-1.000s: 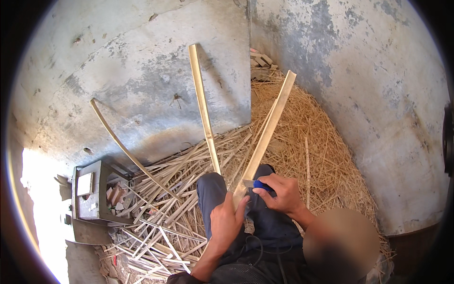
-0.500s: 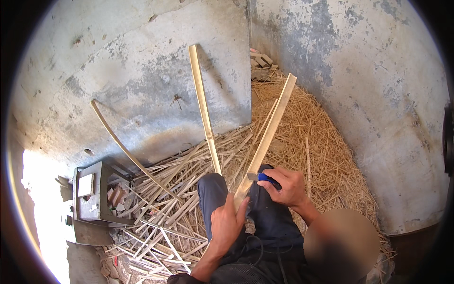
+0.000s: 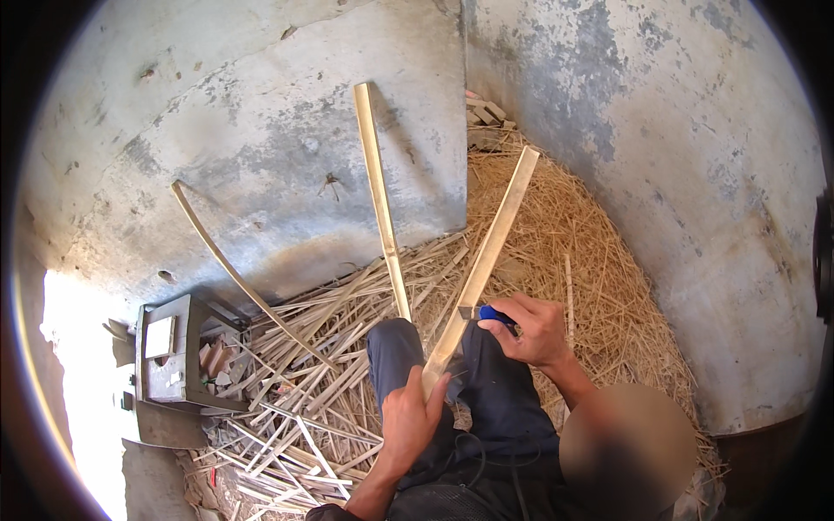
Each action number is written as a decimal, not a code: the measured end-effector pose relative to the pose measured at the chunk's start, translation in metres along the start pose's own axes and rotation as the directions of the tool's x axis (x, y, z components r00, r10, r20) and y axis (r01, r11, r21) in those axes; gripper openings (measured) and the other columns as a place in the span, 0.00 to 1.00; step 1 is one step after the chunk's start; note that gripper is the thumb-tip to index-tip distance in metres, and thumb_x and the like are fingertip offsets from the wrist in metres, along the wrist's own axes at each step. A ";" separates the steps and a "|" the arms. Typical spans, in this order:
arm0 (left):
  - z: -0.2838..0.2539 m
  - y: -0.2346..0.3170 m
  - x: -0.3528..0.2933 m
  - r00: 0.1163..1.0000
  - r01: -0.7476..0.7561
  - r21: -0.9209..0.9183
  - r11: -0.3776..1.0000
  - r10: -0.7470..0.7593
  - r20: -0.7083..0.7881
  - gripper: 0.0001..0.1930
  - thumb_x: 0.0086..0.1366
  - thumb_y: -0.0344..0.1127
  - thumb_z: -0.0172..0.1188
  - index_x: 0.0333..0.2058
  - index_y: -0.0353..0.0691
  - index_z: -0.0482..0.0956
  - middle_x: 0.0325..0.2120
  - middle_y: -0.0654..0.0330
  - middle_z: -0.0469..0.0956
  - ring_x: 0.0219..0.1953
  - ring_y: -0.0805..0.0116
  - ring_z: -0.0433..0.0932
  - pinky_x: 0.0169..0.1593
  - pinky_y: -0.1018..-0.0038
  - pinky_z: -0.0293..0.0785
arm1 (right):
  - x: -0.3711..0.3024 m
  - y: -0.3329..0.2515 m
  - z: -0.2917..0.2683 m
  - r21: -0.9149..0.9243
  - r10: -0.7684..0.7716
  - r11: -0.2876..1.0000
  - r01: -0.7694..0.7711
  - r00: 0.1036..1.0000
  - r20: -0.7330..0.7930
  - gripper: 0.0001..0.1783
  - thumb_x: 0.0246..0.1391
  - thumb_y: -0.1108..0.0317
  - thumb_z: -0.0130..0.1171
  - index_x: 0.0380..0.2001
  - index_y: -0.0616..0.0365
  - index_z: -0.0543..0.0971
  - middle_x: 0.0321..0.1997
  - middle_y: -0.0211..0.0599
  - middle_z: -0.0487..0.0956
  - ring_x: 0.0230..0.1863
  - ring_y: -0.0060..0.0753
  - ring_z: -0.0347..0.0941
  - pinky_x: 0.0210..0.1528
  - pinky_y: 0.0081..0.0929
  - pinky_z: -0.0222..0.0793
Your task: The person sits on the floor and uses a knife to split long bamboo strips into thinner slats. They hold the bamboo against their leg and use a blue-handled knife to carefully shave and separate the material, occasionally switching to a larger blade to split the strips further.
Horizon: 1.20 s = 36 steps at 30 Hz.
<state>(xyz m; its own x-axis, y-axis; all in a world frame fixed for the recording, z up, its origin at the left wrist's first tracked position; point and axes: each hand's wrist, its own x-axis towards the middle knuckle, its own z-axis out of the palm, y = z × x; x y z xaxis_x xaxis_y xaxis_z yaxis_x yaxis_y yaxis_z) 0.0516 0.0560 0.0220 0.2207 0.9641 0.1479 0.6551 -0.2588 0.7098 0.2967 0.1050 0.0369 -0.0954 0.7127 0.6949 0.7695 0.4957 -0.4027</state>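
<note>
A split bamboo strip (image 3: 495, 233) slants up and away from between my knees. My left hand (image 3: 408, 418) is closed round its lower end, thumb on one side and fingers on the other. In my right hand (image 3: 537, 332) is a blue-handled knife (image 3: 496, 314); its short, wide metal blade lies across the strip, touching it just above my knee. Another bamboo strip (image 3: 375, 174) stands to the left, leaning on the wall, its lower end behind my left knee.
A thin curved strip (image 3: 228, 265) leans against the wall (image 3: 261, 113) at left. Loose bamboo strips (image 3: 287, 451) litter the floor, with a heap of straw-like shavings (image 3: 599, 286) on the right. At left sits a dark wooden box-like stand (image 3: 178, 386) with rubble in it. Bricks (image 3: 488, 113) lie in the far corner.
The held strip's far end has dipped slightly and shifted left. My right hand and the knife have moved a little farther up along the strip. My left hand keeps its grip.
</note>
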 end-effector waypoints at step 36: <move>-0.015 -0.038 -0.010 0.827 0.484 -0.601 0.636 -0.109 0.551 0.23 0.84 0.54 0.40 0.37 0.41 0.69 0.25 0.68 0.63 0.24 0.80 0.59 0.26 0.79 0.57 | 0.001 0.064 -0.030 0.236 0.419 0.887 -0.396 0.906 -0.057 0.19 0.66 0.56 0.66 0.43 0.64 0.85 0.31 0.39 0.83 0.31 0.28 0.77 0.34 0.30 0.71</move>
<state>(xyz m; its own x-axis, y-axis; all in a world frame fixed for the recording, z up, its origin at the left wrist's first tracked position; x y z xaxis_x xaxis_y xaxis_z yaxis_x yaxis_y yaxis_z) 0.0140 0.0571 0.0041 0.5094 0.7929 -0.3344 0.0886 0.3381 0.9369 0.3648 0.1227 0.0294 0.2721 0.8255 0.4945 0.5717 0.2747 -0.7731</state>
